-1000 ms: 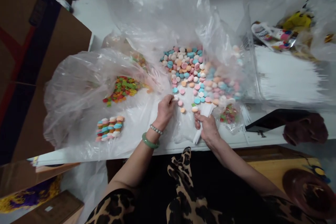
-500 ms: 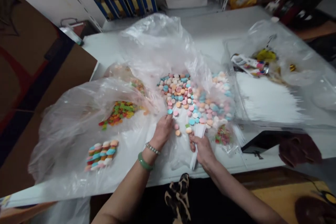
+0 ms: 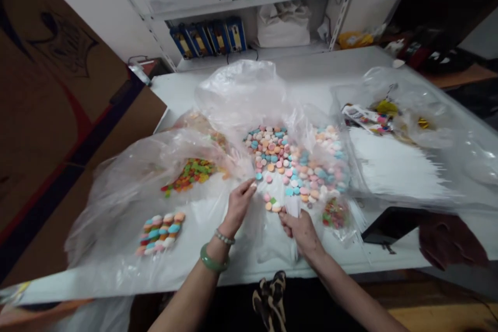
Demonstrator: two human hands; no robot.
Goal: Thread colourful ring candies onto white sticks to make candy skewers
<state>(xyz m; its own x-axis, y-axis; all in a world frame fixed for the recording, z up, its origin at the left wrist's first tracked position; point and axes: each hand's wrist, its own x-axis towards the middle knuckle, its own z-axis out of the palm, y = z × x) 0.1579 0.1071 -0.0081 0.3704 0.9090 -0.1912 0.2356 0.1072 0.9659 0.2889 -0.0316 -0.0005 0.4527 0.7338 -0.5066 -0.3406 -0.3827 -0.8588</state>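
My left hand (image 3: 238, 206) is closed in a pinch at the near edge of a heap of round pastel candies (image 3: 268, 148). A small pale spot shows at its fingertips, too small to name. My right hand (image 3: 301, 227) is wrapped round a bundle of thin white sticks (image 3: 293, 204) that points away from me. By its thumb and fingers lie a few round candies (image 3: 274, 207) and a green gummy candy (image 3: 273, 201); whether they are on a stick I cannot tell. On the left, several rows of stacked candies (image 3: 161, 233) lie side by side on the plastic.
Left of the heap, small gummy candies (image 3: 190, 173) lie in a large clear bag (image 3: 128, 166). A small bag of gummies (image 3: 335, 212) sits right of my right hand. More white sticks (image 3: 397, 166) fill a clear bag. A dark tablet (image 3: 392, 225) and a cardboard box (image 3: 116, 129) flank the table.
The view has tilted up, so the shelf shows more. My left hand has come slightly off the heap's edge with its fingers pinched. The right hand still grips the sticks.
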